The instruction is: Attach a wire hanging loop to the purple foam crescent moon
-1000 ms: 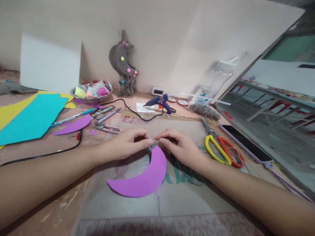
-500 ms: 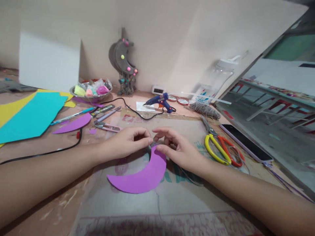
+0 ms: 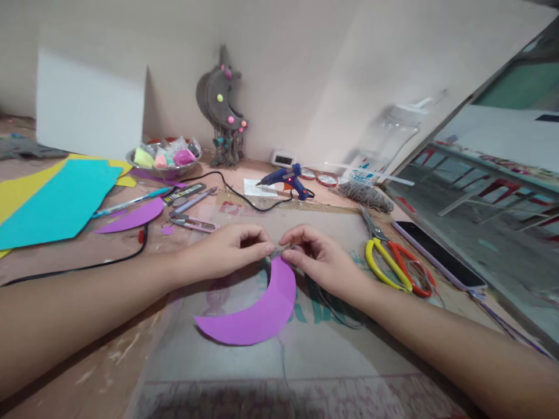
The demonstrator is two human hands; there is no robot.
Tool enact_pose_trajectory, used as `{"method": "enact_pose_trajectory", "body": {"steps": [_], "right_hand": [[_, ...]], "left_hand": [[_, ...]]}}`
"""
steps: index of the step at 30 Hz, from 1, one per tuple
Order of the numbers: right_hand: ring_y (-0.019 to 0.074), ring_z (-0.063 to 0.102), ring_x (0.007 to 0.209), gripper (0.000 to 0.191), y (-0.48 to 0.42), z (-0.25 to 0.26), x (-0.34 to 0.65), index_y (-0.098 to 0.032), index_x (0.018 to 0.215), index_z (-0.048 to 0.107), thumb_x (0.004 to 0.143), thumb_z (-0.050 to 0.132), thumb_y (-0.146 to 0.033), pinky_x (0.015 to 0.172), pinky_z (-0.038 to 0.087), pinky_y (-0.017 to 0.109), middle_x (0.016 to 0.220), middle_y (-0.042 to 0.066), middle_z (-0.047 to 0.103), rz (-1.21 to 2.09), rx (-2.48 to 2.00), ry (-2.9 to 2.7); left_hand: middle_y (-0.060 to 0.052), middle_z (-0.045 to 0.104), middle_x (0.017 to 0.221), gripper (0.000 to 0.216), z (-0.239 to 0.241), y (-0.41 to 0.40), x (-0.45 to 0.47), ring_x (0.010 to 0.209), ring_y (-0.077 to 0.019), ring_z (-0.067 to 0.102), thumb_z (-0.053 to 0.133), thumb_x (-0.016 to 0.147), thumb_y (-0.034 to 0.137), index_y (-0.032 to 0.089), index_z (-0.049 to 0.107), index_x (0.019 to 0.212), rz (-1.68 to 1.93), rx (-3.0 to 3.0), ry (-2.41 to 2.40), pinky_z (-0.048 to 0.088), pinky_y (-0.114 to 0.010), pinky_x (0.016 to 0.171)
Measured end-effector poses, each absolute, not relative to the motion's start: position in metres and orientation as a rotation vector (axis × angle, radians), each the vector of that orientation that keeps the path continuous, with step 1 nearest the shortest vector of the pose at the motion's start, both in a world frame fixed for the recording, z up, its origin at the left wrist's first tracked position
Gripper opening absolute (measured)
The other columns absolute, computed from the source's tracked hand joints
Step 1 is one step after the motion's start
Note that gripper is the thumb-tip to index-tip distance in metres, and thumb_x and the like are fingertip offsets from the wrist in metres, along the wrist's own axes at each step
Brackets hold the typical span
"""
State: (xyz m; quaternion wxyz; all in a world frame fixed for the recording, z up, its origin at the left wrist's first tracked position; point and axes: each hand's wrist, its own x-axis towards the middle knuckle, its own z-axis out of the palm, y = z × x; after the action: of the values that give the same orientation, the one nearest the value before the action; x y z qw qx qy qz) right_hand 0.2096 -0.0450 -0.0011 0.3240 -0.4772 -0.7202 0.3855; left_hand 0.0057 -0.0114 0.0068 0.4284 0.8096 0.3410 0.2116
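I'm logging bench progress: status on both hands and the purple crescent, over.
Left hand pinching upper end of purple crescent. Right hand at same end, hold unclear. Scissors right, glue gun beyond, both apart from crescent.

Muted light casts a shadow right of the white board; details look smeared.

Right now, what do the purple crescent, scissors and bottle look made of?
Purple crescent: matte sheet, foam or card; flat, even colour leaves it open.
Scissors: likely metal blades, grey with slight sheen; handles probably plastic, smooth, brightly coloured.
Bottle: clear, likely plastic; see-through body.
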Motion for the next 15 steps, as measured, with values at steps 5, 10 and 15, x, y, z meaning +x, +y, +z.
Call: {"method": "enact_pose_trajectory", "body": {"steps": [5,10,15], "right_hand": [[0.0101,0.048,0.063,0.008,-0.0440,0.0041,0.2072,-0.017,0.078,0.058,0.080,0.057,-0.025,0.059,0.039,0.023,0.069,-0.002,0.055,0.968,-1.280,-1.886],[0.0089,0.046,0.057,0.010,-0.0450,0.0076,0.2057,-0.017,0.076,0.059,0.081,0.057,-0.025,0.055,0.038,0.022,0.064,-0.003,0.054,0.929,-1.296,-1.899],[0.0088,0.046,0.058,0.011,-0.0443,0.0051,0.2051,-0.016,0.079,0.058,0.081,0.056,-0.026,0.055,0.038,0.022,0.065,-0.003,0.053,0.970,-1.276,-1.889]], "left_hand": [[0.003,0.054,0.064,0.025,0.0048,-0.0105,0.0050,0.058,-0.0102,0.048,0.047,0.084,0.038,0.016,0.057,0.076,0.540,2.009,0.864,0.037,-0.020,0.054],[0.003,0.053,0.064,0.025,0.0034,-0.0104,0.0043,0.059,-0.0103,0.049,0.047,0.085,0.038,0.016,0.058,0.077,0.525,2.031,0.833,0.037,-0.021,0.055],[0.003,0.054,0.066,0.025,0.0042,-0.0111,0.0039,0.062,-0.0106,0.050,0.047,0.085,0.036,0.016,0.058,0.078,0.516,2.068,0.815,0.038,-0.021,0.059]]}}
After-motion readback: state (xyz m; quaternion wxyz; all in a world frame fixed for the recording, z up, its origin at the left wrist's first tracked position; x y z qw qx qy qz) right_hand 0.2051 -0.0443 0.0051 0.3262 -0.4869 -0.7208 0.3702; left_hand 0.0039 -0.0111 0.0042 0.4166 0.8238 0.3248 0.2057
